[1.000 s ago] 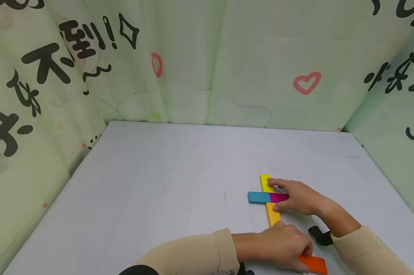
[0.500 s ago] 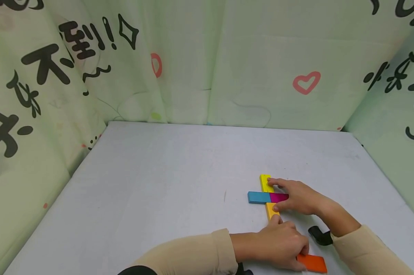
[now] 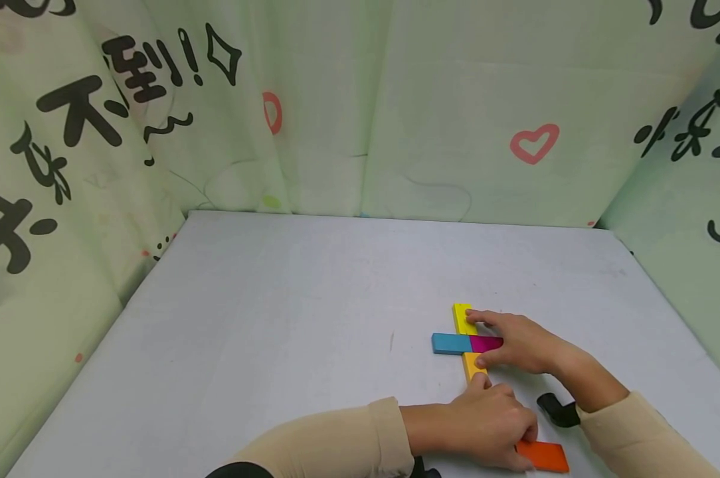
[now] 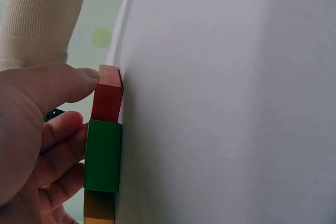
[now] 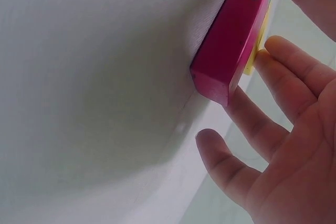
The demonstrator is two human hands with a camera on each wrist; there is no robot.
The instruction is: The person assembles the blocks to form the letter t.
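Note:
Flat coloured wooden blocks form a cross-like line on the white table. A blue block (image 3: pixel 451 343) meets a magenta block (image 3: pixel 484 343); a yellow block (image 3: pixel 463 320) lies beyond, an amber block (image 3: pixel 472 366) nearer. Spanning the magenta block, my right hand (image 3: pixel 524 344) rests fingertips on the yellow block and its thumb on the amber one. My left hand (image 3: pixel 491 425) reaches its index finger to the amber block while thumb and another finger pinch a red-orange block (image 3: pixel 545 457). Hidden under it in the head view, a green block (image 4: pixel 102 156) shows between red and amber in the left wrist view.
The white table (image 3: pixel 264 318) stretches left and behind the blocks. Pale green curtains (image 3: pixel 432 119) with black characters and red hearts hang at the back and sides. A black wrist-camera mount (image 3: pixel 557 410) projects beside the right sleeve.
Over the second, my left index finger has slid a little farther along the amber block, and the red-orange block has shifted slightly left with my left hand. The right hand stays in place.

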